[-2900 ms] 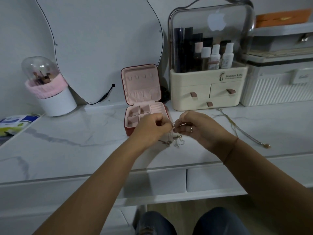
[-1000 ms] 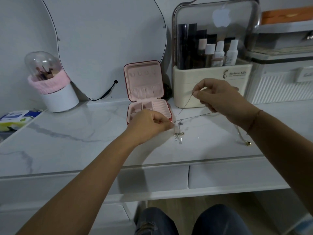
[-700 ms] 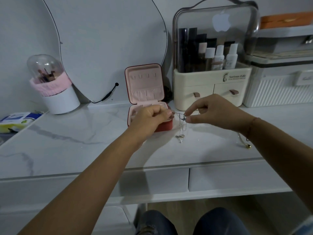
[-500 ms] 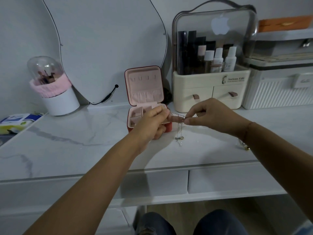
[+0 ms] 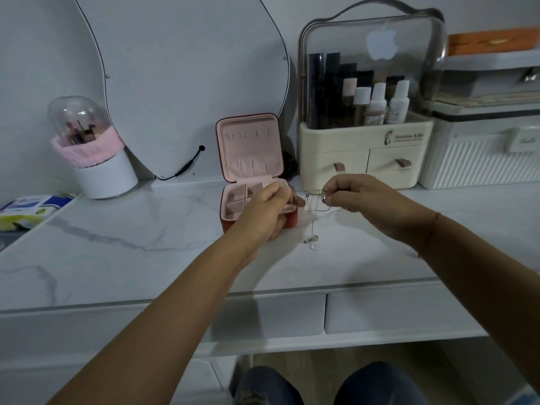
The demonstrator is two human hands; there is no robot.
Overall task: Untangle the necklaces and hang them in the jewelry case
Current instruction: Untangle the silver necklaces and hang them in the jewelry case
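Note:
A small red jewelry case (image 5: pixel 249 159) with a pink lining stands open on the marble tabletop, its lid upright with several hooks near the top. Just right of it, thin silver necklace chains (image 5: pixel 313 217) hang tangled between my two hands, their pendants dangling near the tabletop. My left hand (image 5: pixel 267 213) pinches the chains in front of the case. My right hand (image 5: pixel 355 197) pinches them a little to the right at the same height. A short stretch of chain runs between the two pinches.
A cream cosmetic organiser (image 5: pixel 365 112) with a clear lid stands behind my right hand. A white ribbed box (image 5: pixel 482 153) is at far right. A curved mirror (image 5: pixel 187 83) leans on the wall. A brush holder (image 5: pixel 93 153) and a tissue pack (image 5: pixel 29 209) sit left.
My right hand, raised high pulling a chain a second ago, has come down level with my left hand. Both hands now pinch the chains close together; the gold necklace at right is no longer visible.

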